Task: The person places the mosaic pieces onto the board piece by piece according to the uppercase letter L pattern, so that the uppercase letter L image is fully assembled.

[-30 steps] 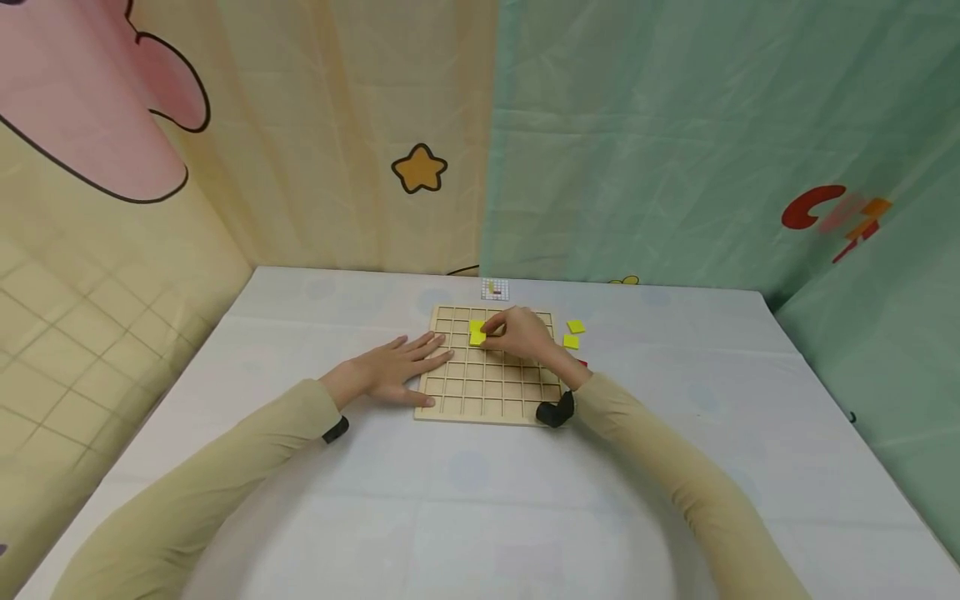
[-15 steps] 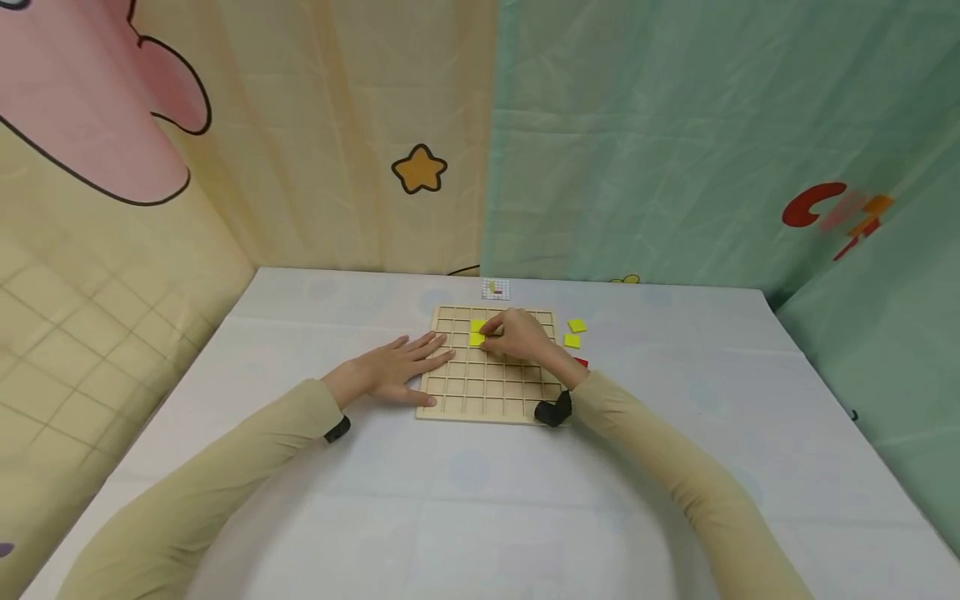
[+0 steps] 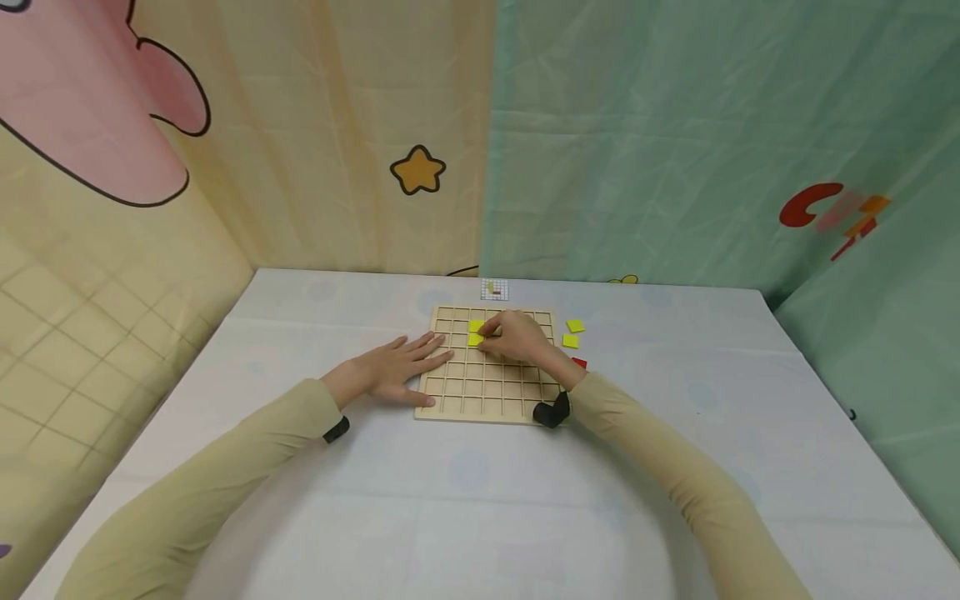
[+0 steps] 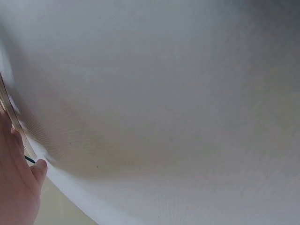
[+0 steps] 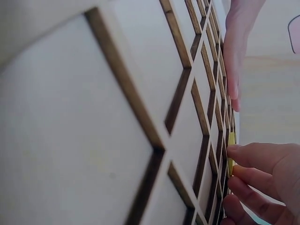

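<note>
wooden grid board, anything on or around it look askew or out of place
Nothing looks damaged or spilled. The wooden grid board lies flat; two loose yellow square tiles and a red piece lie off its right edge on the white table.

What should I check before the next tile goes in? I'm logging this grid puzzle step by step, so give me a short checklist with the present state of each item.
1. Wooden grid board lies flat on the table: ok.
2. Left hand rests flat at the board's left edge, fingers straight: ok.
3. Right hand has its fingertips on a yellow tile near the board's far edge: ok.
4. That tile is seated flush in its cell: cannot tell; the right wrist view shows only its edge.
5. Spare yellow tiles and a red tile lie on the table right of the board: ok.
</note>
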`<state>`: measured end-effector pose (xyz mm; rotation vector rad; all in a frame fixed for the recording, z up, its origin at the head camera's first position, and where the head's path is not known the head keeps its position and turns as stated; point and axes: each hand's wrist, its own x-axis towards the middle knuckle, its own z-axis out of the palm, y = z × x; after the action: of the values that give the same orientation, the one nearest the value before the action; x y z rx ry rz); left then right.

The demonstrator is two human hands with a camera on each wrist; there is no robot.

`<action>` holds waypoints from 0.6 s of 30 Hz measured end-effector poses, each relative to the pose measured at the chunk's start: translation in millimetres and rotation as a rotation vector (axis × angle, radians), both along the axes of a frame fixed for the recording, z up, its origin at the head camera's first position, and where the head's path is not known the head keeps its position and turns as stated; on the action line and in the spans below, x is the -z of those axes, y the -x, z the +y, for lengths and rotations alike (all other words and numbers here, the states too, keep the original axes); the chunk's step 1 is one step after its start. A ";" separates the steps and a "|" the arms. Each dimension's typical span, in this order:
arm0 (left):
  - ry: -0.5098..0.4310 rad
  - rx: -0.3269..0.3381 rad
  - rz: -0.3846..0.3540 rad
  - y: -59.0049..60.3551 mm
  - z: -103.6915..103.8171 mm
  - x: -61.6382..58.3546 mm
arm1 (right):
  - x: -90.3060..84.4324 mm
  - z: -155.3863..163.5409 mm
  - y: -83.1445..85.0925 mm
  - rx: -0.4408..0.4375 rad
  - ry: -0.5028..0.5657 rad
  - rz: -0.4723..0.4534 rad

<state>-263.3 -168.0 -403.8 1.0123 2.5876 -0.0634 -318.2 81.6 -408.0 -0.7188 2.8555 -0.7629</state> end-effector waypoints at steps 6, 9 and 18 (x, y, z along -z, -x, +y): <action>0.002 0.007 0.010 0.1 -0.3 -0.5 | -1.4 -1.3 -0.3 0.011 0.020 -0.010; 0.000 0.010 0.014 0.2 -0.3 -1.0 | -1.8 -1.4 -0.2 0.020 0.030 -0.021; -0.001 0.010 0.006 -2.0 0.2 -2.7 | -4.0 6.8 -2.4 0.021 0.055 0.006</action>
<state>-261.4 -167.7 -401.1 1.0271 2.5881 -0.0681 -315.8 88.3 -404.0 -0.6998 2.8621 -0.8469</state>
